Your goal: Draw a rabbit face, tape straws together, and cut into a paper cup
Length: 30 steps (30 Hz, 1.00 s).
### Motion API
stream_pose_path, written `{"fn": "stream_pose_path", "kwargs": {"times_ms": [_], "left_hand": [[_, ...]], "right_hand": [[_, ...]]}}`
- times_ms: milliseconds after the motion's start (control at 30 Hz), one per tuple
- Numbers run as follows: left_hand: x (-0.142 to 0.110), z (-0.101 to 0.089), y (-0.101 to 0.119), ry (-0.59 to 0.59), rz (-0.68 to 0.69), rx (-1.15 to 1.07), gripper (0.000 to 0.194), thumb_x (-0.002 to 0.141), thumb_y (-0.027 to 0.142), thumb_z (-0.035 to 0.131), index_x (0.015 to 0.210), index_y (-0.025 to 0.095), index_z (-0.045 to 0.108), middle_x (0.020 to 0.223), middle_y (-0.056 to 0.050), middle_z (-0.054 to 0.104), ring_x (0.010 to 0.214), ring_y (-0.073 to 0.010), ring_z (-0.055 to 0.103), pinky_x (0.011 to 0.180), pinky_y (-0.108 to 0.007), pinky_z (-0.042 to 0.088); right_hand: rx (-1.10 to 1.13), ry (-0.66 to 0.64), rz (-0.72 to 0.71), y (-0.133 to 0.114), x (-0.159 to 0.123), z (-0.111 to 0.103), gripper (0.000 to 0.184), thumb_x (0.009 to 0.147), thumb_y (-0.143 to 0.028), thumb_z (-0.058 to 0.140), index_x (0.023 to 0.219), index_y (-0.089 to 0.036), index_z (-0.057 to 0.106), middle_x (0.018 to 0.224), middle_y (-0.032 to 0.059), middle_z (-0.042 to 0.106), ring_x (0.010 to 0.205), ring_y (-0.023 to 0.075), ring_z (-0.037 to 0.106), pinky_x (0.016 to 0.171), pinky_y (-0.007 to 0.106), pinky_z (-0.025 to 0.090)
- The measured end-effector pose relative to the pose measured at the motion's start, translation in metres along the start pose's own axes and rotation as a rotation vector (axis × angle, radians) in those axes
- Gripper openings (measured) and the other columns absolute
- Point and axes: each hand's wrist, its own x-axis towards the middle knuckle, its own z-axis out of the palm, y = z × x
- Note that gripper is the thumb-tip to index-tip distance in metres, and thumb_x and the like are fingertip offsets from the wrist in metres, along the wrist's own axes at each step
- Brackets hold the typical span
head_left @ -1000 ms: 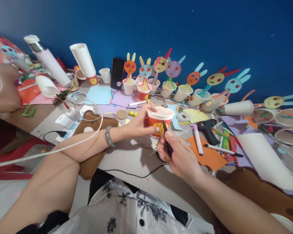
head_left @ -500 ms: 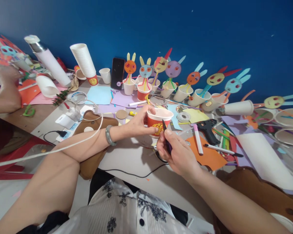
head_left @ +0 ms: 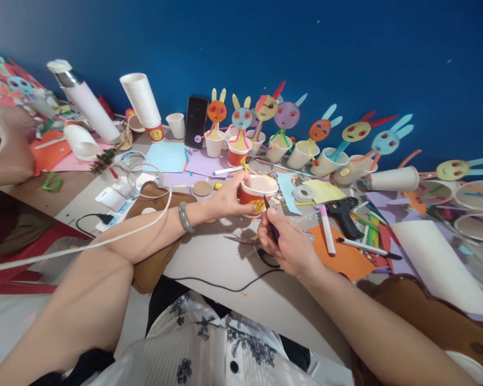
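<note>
My left hand (head_left: 228,197) is closed around the left side of a red and white paper cup (head_left: 259,202) with a yellow print. The thumb lies across the front, the fingers at the rim. My right hand (head_left: 286,236) grips a slim dark pointed tool (head_left: 266,202), upright, with its tip by the cup's right front side. Whether tip and cup touch I cannot tell, and most of the handle is hidden in the palm. Below the cup, scissors (head_left: 269,259) lie on the white table (head_left: 225,265), partly covered by my right hand.
Paper rabbit figures in cups (head_left: 279,147) line the blue wall. A glue gun (head_left: 343,215), a pink-capped marker (head_left: 327,230) and a tape roll (head_left: 304,192) lie to the right. Leftward are a power strip (head_left: 111,219), a white cable (head_left: 104,247), stacked cups (head_left: 140,102) and another person's arm (head_left: 14,142).
The cup has shifted slightly left in my left hand. My right hand has moved a little left with the dark tool, and more of the scissors shows beneath.
</note>
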Motion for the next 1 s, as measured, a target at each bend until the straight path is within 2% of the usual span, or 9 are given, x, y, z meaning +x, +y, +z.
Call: {"fn": "stream_pose_path", "kwargs": {"times_ms": [167,467,700,1000], "left_hand": [[0.002,-0.002,-0.003,0.006,0.003,0.046,0.056,0.067,0.047,0.083,0.095,0.023,0.042,0.092,0.0,0.052,0.081,-0.0159,0.047,0.072,-0.03,0.042],[0.005,0.0,-0.014,0.011,-0.089,0.098,0.05,0.066,0.038,0.082,0.097,0.02,0.047,0.102,-0.005,0.06,0.094,-0.0218,0.058,0.083,-0.037,0.051],[0.008,-0.004,-0.012,0.015,-0.099,0.203,0.048,0.064,0.04,0.086,0.092,0.018,0.053,0.096,-0.003,0.063,0.087,-0.0201,0.058,0.082,-0.036,0.05],[0.007,-0.005,-0.015,0.037,0.017,0.231,0.045,0.067,0.039,0.087,0.096,0.019,0.059,0.109,-0.009,0.067,0.101,-0.0262,0.062,0.094,-0.043,0.051]], "right_hand": [[0.01,-0.021,0.004,0.0,0.003,-0.002,0.05,0.083,-0.068,0.069,0.077,-0.022,0.05,0.046,-0.0057,0.054,0.031,0.0033,0.022,0.034,0.017,0.016],[0.054,0.0,0.08,0.006,0.015,-0.01,0.044,0.085,-0.06,0.069,0.077,-0.021,0.05,0.049,-0.0057,0.056,0.031,0.0024,0.021,0.034,0.017,0.015],[0.054,-0.011,0.093,0.005,0.016,-0.012,0.046,0.082,-0.061,0.073,0.077,-0.021,0.051,0.051,-0.0055,0.057,0.031,0.0022,0.023,0.034,0.017,0.014],[0.049,0.001,0.096,0.003,0.016,-0.012,0.043,0.084,-0.058,0.071,0.077,-0.021,0.051,0.049,-0.0054,0.057,0.03,0.0019,0.022,0.033,0.016,0.015]]}}
